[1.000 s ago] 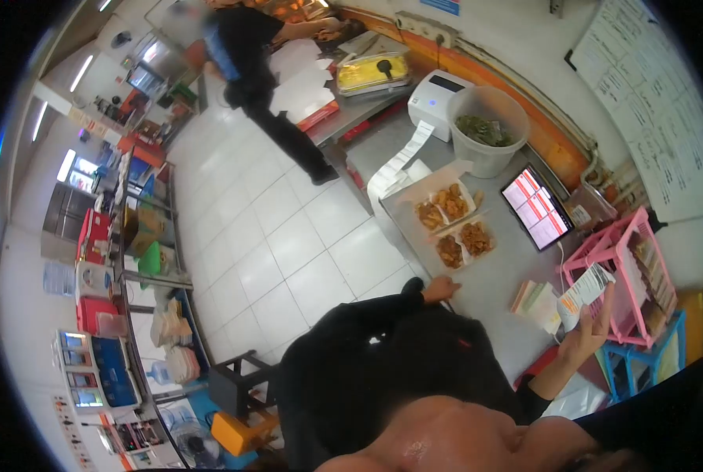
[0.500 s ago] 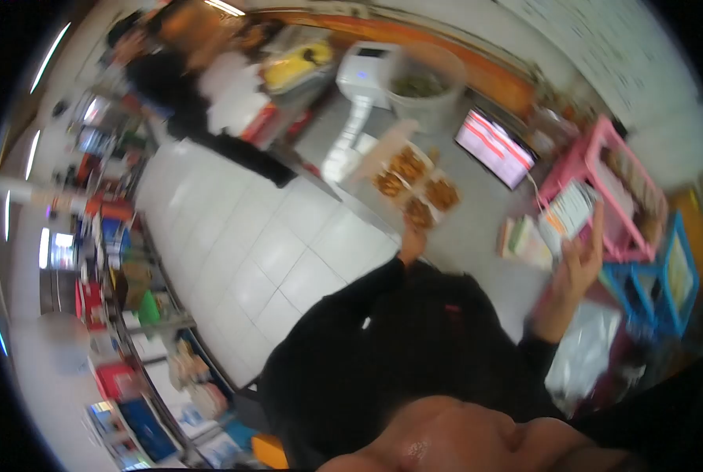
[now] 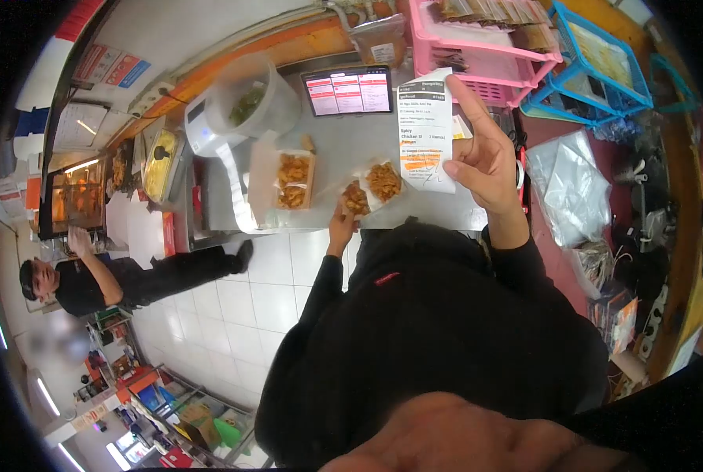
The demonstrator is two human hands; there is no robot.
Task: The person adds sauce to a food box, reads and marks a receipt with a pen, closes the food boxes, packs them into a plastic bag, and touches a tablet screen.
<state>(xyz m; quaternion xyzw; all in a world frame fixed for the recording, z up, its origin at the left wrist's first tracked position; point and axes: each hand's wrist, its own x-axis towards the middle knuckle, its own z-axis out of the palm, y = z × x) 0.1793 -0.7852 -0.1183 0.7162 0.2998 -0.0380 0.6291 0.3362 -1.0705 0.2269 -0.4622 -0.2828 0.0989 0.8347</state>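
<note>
My left hand is closed on the near left corner of a paper food box holding fried chicken pieces. To its left stands a second open paper box, with its lid folded out and more fried pieces in it. Raised over the counter, my right hand pinches a printed receipt under the thumb, index finger stretched along its edge. Orange highlighter and pen marks show on the receipt's lower part. Part of the left hand's grip is hidden behind the box.
Behind the boxes stand a tablet, a clear tub and a white printer trailing a paper strip. Pink and blue baskets line the right, above plastic bags. A co-worker is at left.
My view has swung and sharpened. The receipt, blurred beside the pink basket before, now faces me upright over the counter. My left hand stays at the food box; the two boxes appear farther apart.
</note>
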